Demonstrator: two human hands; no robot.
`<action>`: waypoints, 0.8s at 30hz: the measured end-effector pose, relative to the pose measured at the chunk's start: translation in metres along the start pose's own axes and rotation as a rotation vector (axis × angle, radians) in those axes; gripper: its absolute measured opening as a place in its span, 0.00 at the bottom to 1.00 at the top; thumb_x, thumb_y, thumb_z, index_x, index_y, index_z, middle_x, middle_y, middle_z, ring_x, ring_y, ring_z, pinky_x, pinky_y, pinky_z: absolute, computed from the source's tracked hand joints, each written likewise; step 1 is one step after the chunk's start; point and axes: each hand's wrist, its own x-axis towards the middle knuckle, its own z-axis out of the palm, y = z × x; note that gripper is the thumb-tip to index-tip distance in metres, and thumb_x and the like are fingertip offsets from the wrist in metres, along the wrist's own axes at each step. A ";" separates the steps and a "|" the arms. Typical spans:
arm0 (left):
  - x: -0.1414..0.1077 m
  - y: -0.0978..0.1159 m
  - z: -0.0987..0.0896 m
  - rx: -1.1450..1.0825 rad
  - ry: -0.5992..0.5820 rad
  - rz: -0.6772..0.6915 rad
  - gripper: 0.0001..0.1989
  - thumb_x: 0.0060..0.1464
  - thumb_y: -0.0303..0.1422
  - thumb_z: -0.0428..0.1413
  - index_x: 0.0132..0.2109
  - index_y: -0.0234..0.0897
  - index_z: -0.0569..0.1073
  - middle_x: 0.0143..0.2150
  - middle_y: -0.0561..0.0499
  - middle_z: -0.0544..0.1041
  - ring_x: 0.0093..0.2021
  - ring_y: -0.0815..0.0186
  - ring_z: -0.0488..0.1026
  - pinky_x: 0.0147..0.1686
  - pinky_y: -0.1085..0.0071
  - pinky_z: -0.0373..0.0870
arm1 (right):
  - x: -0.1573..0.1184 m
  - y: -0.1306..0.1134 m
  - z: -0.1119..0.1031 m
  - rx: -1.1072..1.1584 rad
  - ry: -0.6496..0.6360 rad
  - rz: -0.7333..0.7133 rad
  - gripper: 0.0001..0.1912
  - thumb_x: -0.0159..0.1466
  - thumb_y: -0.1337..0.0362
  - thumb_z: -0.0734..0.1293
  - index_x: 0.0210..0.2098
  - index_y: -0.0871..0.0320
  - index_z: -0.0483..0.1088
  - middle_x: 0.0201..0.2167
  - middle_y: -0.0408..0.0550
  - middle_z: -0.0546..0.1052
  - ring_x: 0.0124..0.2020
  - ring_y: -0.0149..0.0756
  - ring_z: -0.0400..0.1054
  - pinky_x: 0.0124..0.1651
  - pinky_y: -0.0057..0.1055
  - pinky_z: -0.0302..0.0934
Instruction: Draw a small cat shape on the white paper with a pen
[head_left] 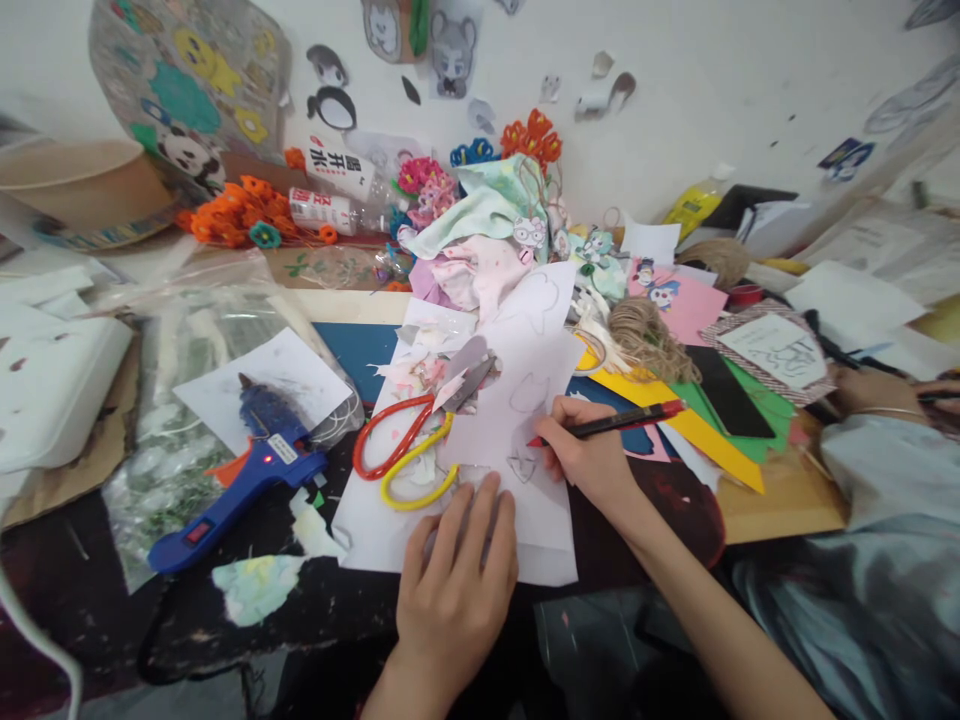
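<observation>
A sheet of white paper (547, 530) with pencil-like outlines lies in front of me. My left hand (461, 570) rests flat on its lower edge, fingers stretched out. Pinched in my right hand (589, 455) is a black and red pen (630, 418), its red tip at the paper beside a small drawn shape (521, 465). Scissors (409, 450) with one red and one yellow handle lie on the sheet's left side, blades pointing away, just beyond my left fingers. Paper scraps (420, 372) lie around the blades.
A blue glue gun (232, 500) with a lit red light lies on the left. Crumpled cloth (480, 270), orange flowers (244, 215) and twine (649, 340) crowd the back. A black phone (727, 390) lies right. Another person's sleeve (885, 500) shows at the right edge.
</observation>
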 end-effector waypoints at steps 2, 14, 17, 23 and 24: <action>0.000 0.000 0.000 0.000 0.000 0.005 0.13 0.65 0.27 0.54 0.52 0.34 0.79 0.56 0.48 0.80 0.50 0.56 0.79 0.49 0.59 0.63 | 0.000 0.000 0.000 -0.006 0.004 -0.001 0.14 0.55 0.67 0.65 0.16 0.54 0.60 0.09 0.38 0.68 0.08 0.26 0.59 0.12 0.21 0.50; 0.000 -0.001 0.001 -0.003 0.002 0.000 0.13 0.65 0.27 0.54 0.53 0.34 0.78 0.56 0.48 0.80 0.51 0.56 0.78 0.51 0.60 0.62 | 0.001 0.001 0.001 -0.028 -0.002 0.020 0.14 0.51 0.65 0.65 0.14 0.53 0.58 0.07 0.36 0.63 0.07 0.25 0.55 0.11 0.22 0.47; 0.000 -0.001 0.001 -0.005 0.001 0.003 0.13 0.65 0.27 0.54 0.53 0.34 0.78 0.56 0.48 0.80 0.52 0.56 0.78 0.51 0.60 0.62 | 0.001 0.001 0.001 -0.024 0.000 0.025 0.14 0.52 0.65 0.65 0.14 0.53 0.58 0.07 0.37 0.63 0.07 0.26 0.55 0.10 0.22 0.46; -0.001 0.000 0.001 -0.001 0.008 0.001 0.13 0.65 0.27 0.53 0.53 0.34 0.78 0.56 0.49 0.80 0.52 0.56 0.78 0.51 0.59 0.62 | 0.000 0.001 -0.001 -0.001 0.020 0.008 0.14 0.53 0.66 0.65 0.14 0.53 0.58 0.08 0.36 0.64 0.08 0.26 0.57 0.12 0.22 0.48; -0.001 0.000 0.001 -0.001 0.009 0.000 0.13 0.65 0.27 0.53 0.53 0.34 0.78 0.56 0.49 0.80 0.52 0.56 0.78 0.51 0.59 0.62 | -0.001 0.001 -0.001 0.005 0.029 0.006 0.14 0.53 0.66 0.65 0.14 0.53 0.57 0.08 0.36 0.65 0.08 0.26 0.57 0.12 0.22 0.49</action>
